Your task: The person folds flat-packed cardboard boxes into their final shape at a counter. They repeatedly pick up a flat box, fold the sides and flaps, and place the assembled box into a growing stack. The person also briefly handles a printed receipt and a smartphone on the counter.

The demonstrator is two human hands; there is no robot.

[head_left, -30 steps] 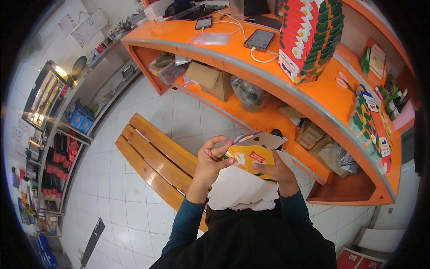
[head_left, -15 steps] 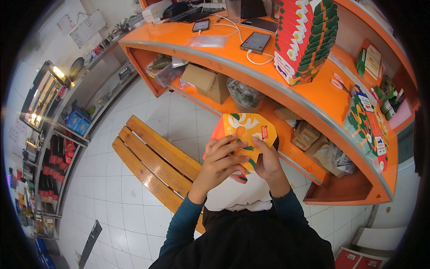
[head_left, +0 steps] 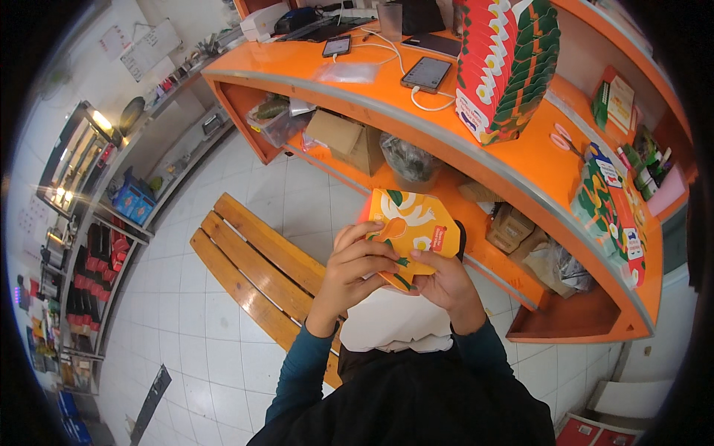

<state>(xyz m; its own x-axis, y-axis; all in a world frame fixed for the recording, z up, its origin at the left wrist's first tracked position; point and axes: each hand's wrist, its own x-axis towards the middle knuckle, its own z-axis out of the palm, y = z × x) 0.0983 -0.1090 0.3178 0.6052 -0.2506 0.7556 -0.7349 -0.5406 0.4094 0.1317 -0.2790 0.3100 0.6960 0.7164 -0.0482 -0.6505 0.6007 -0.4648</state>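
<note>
1. Both forearms, in teal fabric sleeves [head_left: 303, 372], rise from the lower edge and converge on a yellow, angular cardboard carton [head_left: 422, 215] held in front of the body.
2. The left hand [head_left: 355, 266] bends at the wrist, its fingers side by side, slightly curled over the carton's lower left; whether it pinches or only presses cannot be told.
3. The right hand [head_left: 448, 284] pinches the lower right edge, thumb flat on the printed face, the other fingers mostly hidden behind.
4. The carton's face looks smooth, printed with egg and leaf shapes.
5. Just below the hands lie white cardboard pieces [head_left: 394, 320] with scalloped edges.
6. Left of the hands stands a slatted, varnished wooden bench [head_left: 256, 249].
</note>
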